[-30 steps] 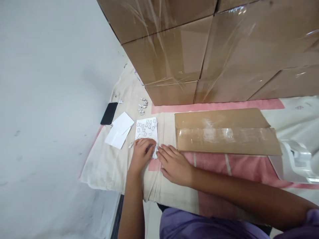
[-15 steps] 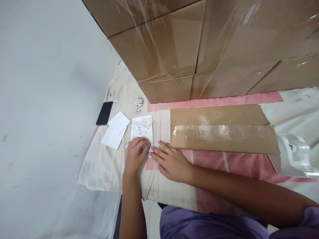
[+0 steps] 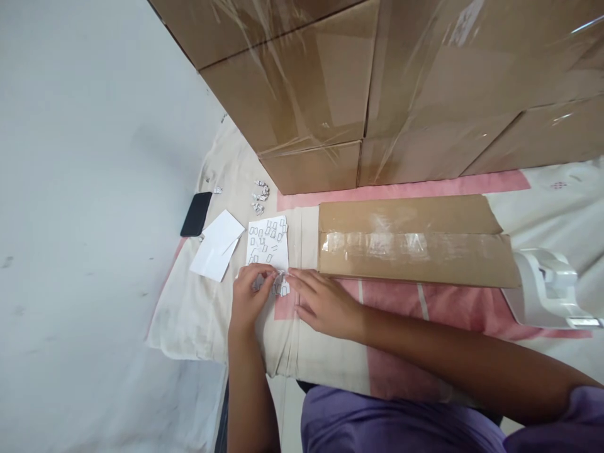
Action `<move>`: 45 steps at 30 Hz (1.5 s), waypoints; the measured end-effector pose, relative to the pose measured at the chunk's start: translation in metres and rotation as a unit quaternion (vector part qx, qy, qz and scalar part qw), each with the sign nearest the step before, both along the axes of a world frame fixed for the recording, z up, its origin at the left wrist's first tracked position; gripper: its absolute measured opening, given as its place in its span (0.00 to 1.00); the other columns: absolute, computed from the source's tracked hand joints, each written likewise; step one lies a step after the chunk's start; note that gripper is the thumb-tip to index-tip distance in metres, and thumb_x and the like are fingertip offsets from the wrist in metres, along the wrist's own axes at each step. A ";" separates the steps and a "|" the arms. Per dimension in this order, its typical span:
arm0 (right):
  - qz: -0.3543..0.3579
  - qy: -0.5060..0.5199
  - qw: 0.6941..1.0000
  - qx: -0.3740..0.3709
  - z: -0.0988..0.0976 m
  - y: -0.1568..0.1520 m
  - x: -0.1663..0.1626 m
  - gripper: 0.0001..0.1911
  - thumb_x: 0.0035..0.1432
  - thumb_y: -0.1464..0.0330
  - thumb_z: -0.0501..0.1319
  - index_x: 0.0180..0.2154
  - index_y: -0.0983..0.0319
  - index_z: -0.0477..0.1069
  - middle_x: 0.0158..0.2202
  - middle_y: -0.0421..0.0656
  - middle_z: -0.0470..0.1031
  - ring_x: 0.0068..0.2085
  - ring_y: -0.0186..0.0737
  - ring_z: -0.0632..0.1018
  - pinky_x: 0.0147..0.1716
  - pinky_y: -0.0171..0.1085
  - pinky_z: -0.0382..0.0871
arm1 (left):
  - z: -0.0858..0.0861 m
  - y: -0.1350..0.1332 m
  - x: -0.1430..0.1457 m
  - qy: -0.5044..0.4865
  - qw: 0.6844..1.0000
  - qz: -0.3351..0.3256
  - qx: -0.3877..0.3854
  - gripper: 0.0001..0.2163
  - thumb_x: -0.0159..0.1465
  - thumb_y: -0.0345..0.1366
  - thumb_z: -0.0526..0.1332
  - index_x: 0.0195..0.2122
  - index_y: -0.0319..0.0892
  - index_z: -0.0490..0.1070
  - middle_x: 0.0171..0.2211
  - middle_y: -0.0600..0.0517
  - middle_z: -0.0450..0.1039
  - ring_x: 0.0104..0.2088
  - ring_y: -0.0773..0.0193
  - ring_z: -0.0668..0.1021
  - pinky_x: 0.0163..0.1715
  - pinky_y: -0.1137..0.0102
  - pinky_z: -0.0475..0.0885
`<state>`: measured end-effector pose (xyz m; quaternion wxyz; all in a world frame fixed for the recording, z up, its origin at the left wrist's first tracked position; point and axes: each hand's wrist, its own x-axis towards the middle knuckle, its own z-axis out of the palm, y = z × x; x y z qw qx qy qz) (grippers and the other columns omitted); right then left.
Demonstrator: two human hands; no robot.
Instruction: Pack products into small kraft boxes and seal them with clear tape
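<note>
White paper is what I am watching from my end: one sheet (image 3: 267,242) lies flat on the cloth (image 3: 330,362), covered in small dark-outlined rectangles, its lower part half hidden under the hands. I see the left hand (image 3: 251,290) over the sheet's lower left, fingers curled and thumb brought up close to the forefinger. A small pale bit (image 3: 281,273) shows just beside those fingertips, between the two hands, but from here I cannot tell whether they grip it. The right hand (image 3: 325,302) comes in from the other side, loosely open, fingers long and nearly flat, thumb apart below them. Its fingertips reach the sheet's right edge near the bit; I cannot make out any hold on it. To the left of the sheet I have two blank papers (image 3: 212,251), one overlapping the other, and beyond them a black phone (image 3: 195,214) near the wall (image 3: 70,189). Crumpled scraps (image 3: 260,191) sit just past the sheet's far edge. On my right a long taped box (image 3: 410,217) lies near the right hand, with a white plastic object (image 3: 550,283) at its far end. Wrapped cartons (image 3: 302,94) stand stacked behind.
</note>
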<state>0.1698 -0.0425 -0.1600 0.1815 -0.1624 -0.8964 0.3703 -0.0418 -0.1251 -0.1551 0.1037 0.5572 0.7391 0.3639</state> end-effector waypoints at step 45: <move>-0.113 0.091 0.960 -0.239 -0.004 0.007 -0.005 0.03 0.66 0.66 0.58 0.39 0.58 0.69 0.34 0.40 0.79 0.35 0.38 0.79 0.36 0.36 0.69 | -0.004 0.000 -0.003 0.078 0.990 0.084 -0.080 0.13 0.72 0.42 0.55 0.37 0.44 0.77 0.32 0.51 0.78 0.33 0.60 0.75 0.37 0.65 0.66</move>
